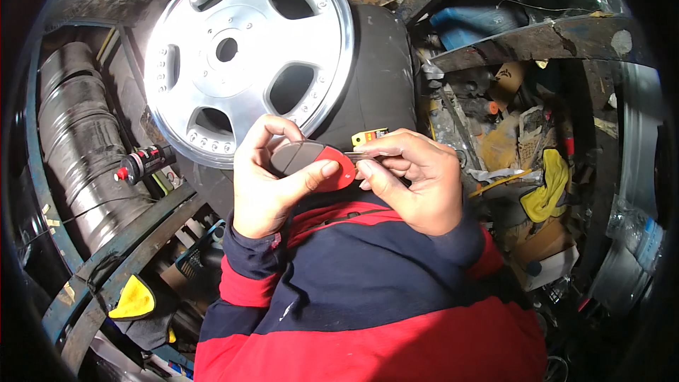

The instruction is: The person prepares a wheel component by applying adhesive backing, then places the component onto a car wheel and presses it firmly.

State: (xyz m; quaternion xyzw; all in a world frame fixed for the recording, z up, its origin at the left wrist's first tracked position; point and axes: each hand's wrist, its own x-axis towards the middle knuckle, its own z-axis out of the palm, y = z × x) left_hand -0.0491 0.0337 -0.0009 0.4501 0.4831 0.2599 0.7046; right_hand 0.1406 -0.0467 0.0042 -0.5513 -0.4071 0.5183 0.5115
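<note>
My left hand (272, 180) is closed round a flat disc (293, 158), dark grey on one side and red on the other part, with thin lines across the grey. Its thumb presses on the red area. Just beside it, my right hand (417, 177) pinches a thin flat piece (364, 156) between thumb and fingers, at the disc's right edge. Whether that piece touches or joins the disc I cannot tell. Behind my right fingers shows a small yellow, red and black box (368, 137), partly hidden. Beyond both hands lies a shiny metal wheel rim (244, 0).
The rim leans on a black padded surface (378, 64). At left stand a large metal cylinder (88, 134), a red-capped bottle (141, 164) and a yellow cloth (134, 298) by a blue metal frame (127, 233). Clutter and another yellow cloth (546, 187) lie at right.
</note>
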